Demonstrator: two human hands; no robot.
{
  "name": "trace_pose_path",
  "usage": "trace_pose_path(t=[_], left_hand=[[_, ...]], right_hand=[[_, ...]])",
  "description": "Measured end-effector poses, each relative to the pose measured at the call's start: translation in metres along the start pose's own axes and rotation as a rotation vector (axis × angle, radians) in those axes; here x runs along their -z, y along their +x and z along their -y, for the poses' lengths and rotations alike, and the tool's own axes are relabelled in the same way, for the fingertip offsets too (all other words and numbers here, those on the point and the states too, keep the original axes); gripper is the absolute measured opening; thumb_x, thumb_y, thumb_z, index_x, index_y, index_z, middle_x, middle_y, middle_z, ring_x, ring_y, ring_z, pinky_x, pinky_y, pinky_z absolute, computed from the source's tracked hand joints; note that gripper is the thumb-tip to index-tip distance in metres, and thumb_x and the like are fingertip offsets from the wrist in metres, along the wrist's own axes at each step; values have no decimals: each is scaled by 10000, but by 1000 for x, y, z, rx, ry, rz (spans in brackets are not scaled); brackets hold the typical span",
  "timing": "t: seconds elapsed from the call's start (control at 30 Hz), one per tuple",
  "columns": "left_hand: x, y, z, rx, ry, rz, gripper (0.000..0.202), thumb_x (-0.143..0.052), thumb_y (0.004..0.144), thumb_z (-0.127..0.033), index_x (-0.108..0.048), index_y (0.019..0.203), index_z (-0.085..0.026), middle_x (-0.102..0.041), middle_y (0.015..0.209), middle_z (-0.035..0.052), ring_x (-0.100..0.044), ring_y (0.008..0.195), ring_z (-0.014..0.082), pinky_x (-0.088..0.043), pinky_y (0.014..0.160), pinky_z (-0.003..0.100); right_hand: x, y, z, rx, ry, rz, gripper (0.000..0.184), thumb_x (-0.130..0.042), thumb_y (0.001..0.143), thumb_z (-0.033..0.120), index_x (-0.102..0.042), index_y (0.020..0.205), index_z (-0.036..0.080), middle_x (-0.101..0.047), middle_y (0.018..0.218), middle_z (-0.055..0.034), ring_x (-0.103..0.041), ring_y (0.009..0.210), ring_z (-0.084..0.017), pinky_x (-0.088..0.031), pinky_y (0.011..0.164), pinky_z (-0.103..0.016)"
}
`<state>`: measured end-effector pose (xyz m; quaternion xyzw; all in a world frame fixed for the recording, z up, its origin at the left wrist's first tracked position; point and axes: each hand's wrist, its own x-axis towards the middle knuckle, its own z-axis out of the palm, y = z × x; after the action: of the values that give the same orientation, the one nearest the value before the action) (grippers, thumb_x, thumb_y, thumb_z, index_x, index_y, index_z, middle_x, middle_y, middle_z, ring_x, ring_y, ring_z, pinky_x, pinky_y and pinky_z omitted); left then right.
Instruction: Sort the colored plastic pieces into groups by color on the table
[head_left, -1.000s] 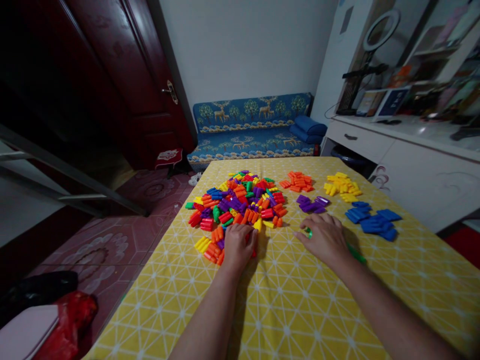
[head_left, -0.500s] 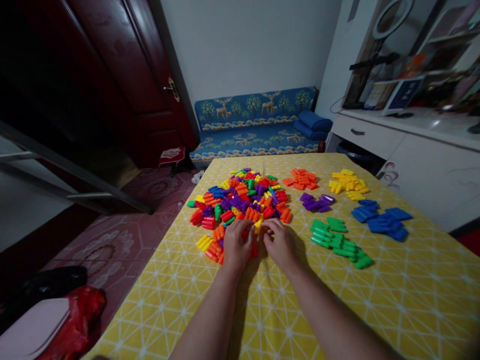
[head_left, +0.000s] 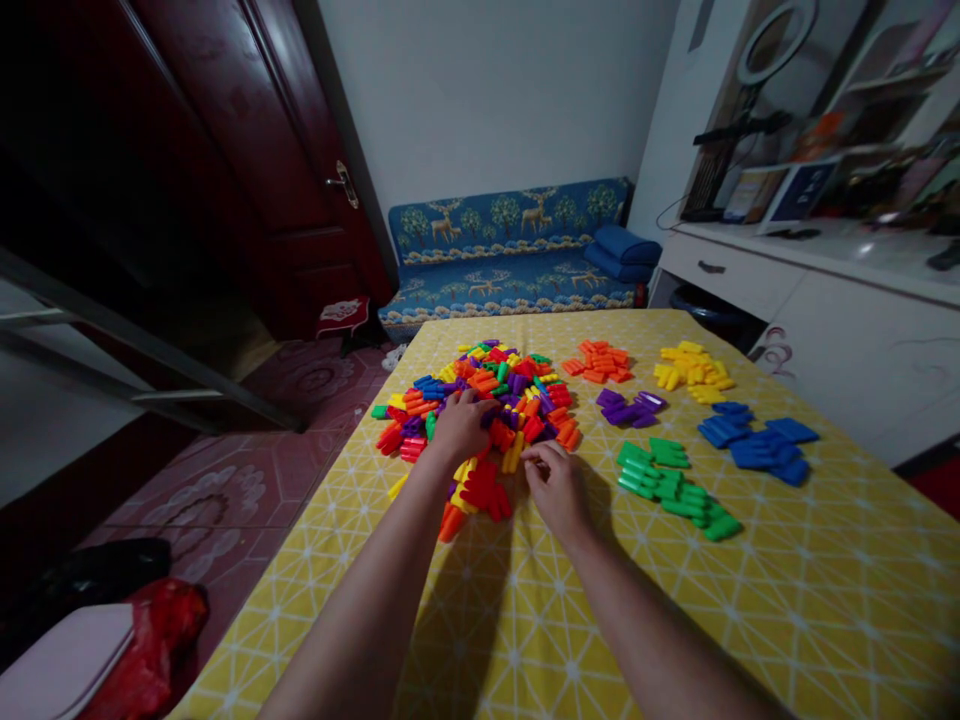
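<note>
A mixed pile of plastic building blocks (head_left: 510, 385) in red, orange, yellow, green, blue and purple lies on the table. My left hand (head_left: 462, 428) reaches over its near left part, fingers spread and curved above purple and red pieces; their tips are partly hidden. At the pile's near right edge, my right hand (head_left: 555, 485) is pinched, thumb against forefinger, with a yellow block (head_left: 513, 453) at its fingertips. Red blocks (head_left: 486, 490) lie between my two forearms, beside a few yellow and orange ones.
Single-colour groups lie to the right: orange blocks (head_left: 598, 361), purple blocks (head_left: 631, 408), yellow blocks (head_left: 694, 371), green blocks (head_left: 671, 485) and blue blocks (head_left: 765, 445). A yellow patterned cloth (head_left: 600, 620) covers the table. Beyond stand a blue sofa (head_left: 510, 270) and, at right, a white cabinet (head_left: 840, 330).
My left hand has moved from beside my right hand, up and left over the pile. My right hand stays almost in place by the yellow block. The view has shifted slightly.
</note>
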<state>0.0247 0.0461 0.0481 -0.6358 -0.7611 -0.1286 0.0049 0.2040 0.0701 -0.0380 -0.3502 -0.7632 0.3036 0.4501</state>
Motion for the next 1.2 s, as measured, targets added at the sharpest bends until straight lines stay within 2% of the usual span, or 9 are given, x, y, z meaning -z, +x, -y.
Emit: trace_pose_path(t=[0.2, 0.33, 0.43, 0.53, 0.67, 0.73, 0.97, 1.13, 1.2], left_hand=[[-13, -2, -5, 17, 100, -117, 355, -575, 845, -171, -682, 1168, -271, -600, 1174, 120, -523, 1087, 311, -477, 856, 392], [-15, -15, -2, -27, -9, -228, 260, -533, 880, -143, -698, 1058, -238, -633, 1052, 102, -555, 997, 263, -463, 852, 364], [-13, -31, -11, -48, -312, -424, 198, -554, 890, -178, -678, 1035, -230, -646, 1013, 72, -581, 940, 218, -458, 852, 330], [-18, -47, -30, 66, -795, -582, 174, -644, 850, -285, -652, 1010, -217, -655, 933, 32, -603, 844, 172, -464, 779, 270], [-36, -54, -54, 387, -1363, -533, 358, -725, 755, -456, -636, 979, -190, -618, 764, -15, -556, 657, 120, -437, 624, 220], [-43, -53, -59, 434, -1478, -510, 408, -734, 738, -488, -629, 992, -187, -621, 778, -17, -561, 652, 112, -446, 622, 218], [-49, -54, -54, 361, -1313, -670, 303, -692, 810, -402, -619, 1015, -192, -668, 941, 31, -640, 872, 156, -506, 794, 264], [-45, -57, -52, 349, -1234, -849, 289, -717, 786, -338, -592, 1013, -209, -684, 946, 27, -666, 882, 159, -515, 841, 281], [-45, -59, -52, 340, -1220, -850, 286, -718, 783, -324, -590, 1013, -211, -685, 951, 28, -668, 881, 161, -520, 839, 285]], right_hand=[[0, 0, 0, 0, -21, 10, 178, -506, 817, 121, -656, 831, 215, -652, 892, -44, -625, 808, -170, -513, 718, -280], [0, 1, 1, -4, -15, 12, 174, -505, 827, 137, -660, 839, 215, -658, 886, -48, -631, 809, -177, -513, 727, -290], [-2, 2, 1, -21, 6, -16, 160, -505, 833, 162, -659, 862, 197, -661, 886, -65, -632, 808, -191, -515, 741, -309], [0, 2, 5, -37, 92, -61, 177, -500, 879, 239, -659, 939, 186, -676, 929, -83, -643, 857, -206, -520, 772, -322], [8, -2, 15, -5, 295, -51, 311, -449, 963, 377, -639, 1122, 189, -694, 1064, -92, -655, 985, -209, -529, 846, -321], [12, -4, 19, 10, 348, -15, 362, -471, 960, 415, -615, 1205, 191, -689, 1108, -93, -661, 987, -210, -541, 836, -320], [9, -7, 22, -16, 390, 72, 421, -603, 884, 352, -563, 1274, 197, -690, 1081, -84, -682, 864, -182, -566, 755, -292], [5, -5, 25, 72, 215, 56, 217, -553, 825, 176, -641, 1023, 179, -678, 911, -71, -658, 802, -180, -558, 723, -290], [5, -4, 26, 108, 157, 62, 180, -540, 809, 144, -651, 946, 182, -668, 926, -79, -655, 853, -192, -555, 763, -304]])
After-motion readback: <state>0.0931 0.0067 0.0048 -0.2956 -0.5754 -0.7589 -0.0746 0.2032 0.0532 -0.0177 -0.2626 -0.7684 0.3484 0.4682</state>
